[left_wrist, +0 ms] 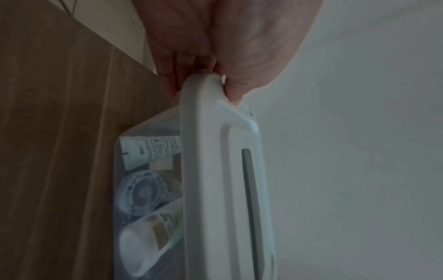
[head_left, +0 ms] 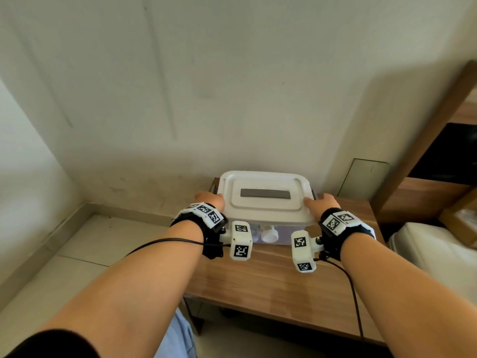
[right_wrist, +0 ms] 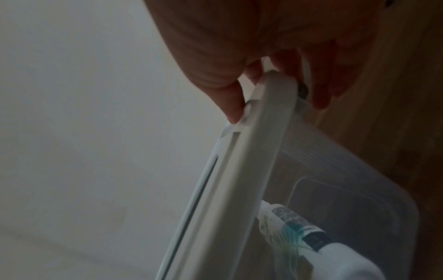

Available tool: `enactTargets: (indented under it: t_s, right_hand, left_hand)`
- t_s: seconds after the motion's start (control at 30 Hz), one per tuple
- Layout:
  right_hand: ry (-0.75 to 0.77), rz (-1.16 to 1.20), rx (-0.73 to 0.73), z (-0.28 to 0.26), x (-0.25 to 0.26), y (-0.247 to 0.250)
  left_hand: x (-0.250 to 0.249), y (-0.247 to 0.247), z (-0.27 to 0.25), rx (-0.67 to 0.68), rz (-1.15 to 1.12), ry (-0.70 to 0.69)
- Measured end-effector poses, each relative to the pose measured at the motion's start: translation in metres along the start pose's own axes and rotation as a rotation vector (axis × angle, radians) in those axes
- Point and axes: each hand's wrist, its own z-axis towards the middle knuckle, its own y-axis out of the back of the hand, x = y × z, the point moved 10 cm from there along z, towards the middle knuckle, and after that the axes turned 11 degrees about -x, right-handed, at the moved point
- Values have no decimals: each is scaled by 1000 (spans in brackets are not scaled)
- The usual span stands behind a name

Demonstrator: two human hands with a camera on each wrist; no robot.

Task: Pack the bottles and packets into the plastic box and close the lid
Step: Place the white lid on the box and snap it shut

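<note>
The plastic box (head_left: pixel 268 235) stood on the wooden tabletop (head_left: pixel 271 285), close to the wall. The white lid (head_left: pixel 265 196) lay over the box, its grey strip facing up. Through the box's clear front wall, a bottle with a white cap (left_wrist: pixel 141 248), a round-bottomed bottle (left_wrist: pixel 143 192) and a printed packet (left_wrist: pixel 153 149) were visible. Left hand (head_left: pixel 210 198) pinched the lid's left edge, thumb on top, fingers below. Right hand (head_left: pixel 322 202) pinched the lid's right edge likewise. Whether the lid was fully seated could not be told.
</note>
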Motion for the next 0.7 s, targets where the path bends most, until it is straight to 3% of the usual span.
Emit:
enactTargets:
  t_s: [0.17,0.7]
  right_hand:
    - [-47,0,-7,0,-10,6]
    - [9,-124,-162,5,-28,55]
  left_hand:
    - [-19,-4,-18,87,137,-138]
    - [-57,-30,-50,12,253,-373]
